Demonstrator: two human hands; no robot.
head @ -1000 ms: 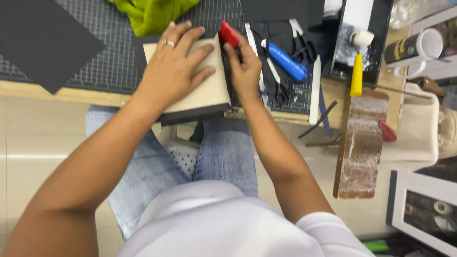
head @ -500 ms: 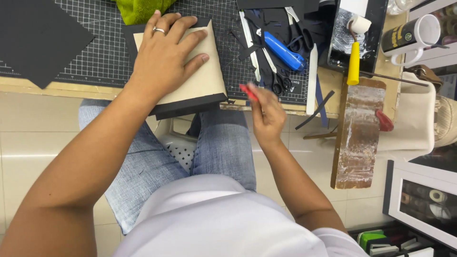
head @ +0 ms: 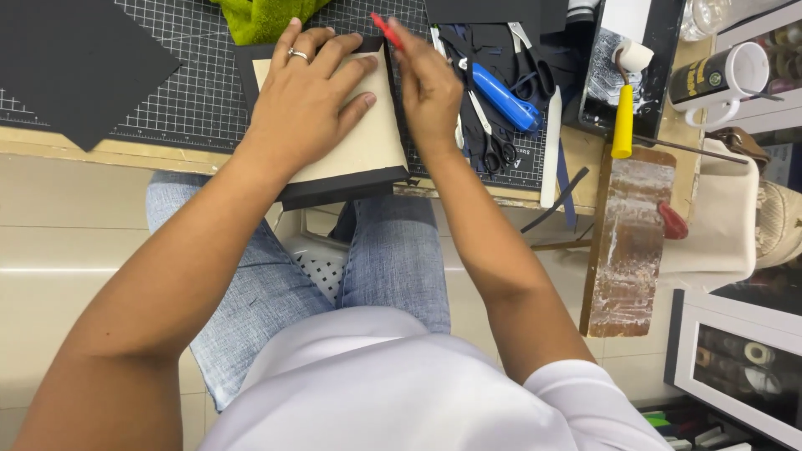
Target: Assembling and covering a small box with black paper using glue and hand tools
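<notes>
Left hand: the left hand (head: 311, 104) lies flat with fingers spread on the tan board (head: 355, 138), pressing it down; a ring sits on one finger.
Right hand: the right hand (head: 428, 88) pinches a small red tool (head: 385, 30) at the board's right edge, its tip pointing up and away.
Board: tan face up with black edging, lying on the near edge of the table and overhanging it slightly above the person's lap.
Table: a dark cutting mat (head: 192, 58) with a white grid covers the wooden top; a black sheet (head: 79, 67) lies on the mat to the left, a green cloth (head: 263, 17) at the far edge.
Tools: scissors (head: 493, 146) and a blue knife (head: 504, 96) lie just right of the board; further right, a yellow-handled roller (head: 624, 117) rests against a black tray, with a mug (head: 723, 79) beyond it.
Room: pale tiled floor (head: 67, 242) below; a paint-smeared wooden plank (head: 626, 242) juts out from the table's right side.
</notes>
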